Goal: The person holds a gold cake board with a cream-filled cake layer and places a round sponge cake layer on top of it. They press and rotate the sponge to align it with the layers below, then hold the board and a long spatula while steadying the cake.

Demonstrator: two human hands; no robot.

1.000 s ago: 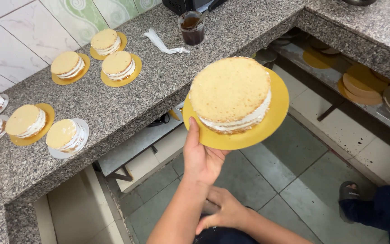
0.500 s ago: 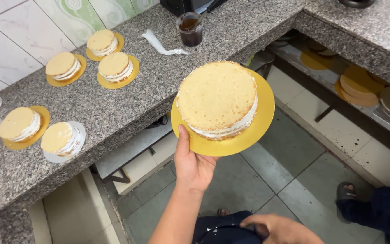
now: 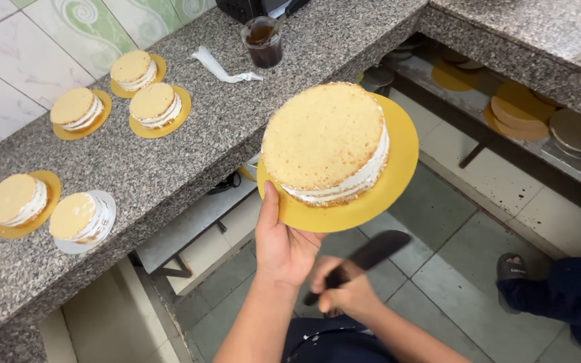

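Layered sponge cake (image 3: 324, 141) sitting on yellow round board (image 3: 398, 181), held in air above floor, just off surface (image 3: 169, 168) edge. Left hand (image 3: 284, 245) gripping board from beneath, thumb on rim. Right hand (image 3: 347, 292), empty a second ago, now closing around dark spatula (image 3: 364, 259) below board; spreading tool ready. Small cakes (image 3: 152, 104) resting on surface left of hands.

No packages, labels, signs or screens are showing anywhere along the speckled granite counter (image 3: 169, 154) or the lower shelf (image 3: 539, 144). A dark appliance (image 3: 250, 8) is sitting at the counter's far edge, cut off by the frame, its face not showing.
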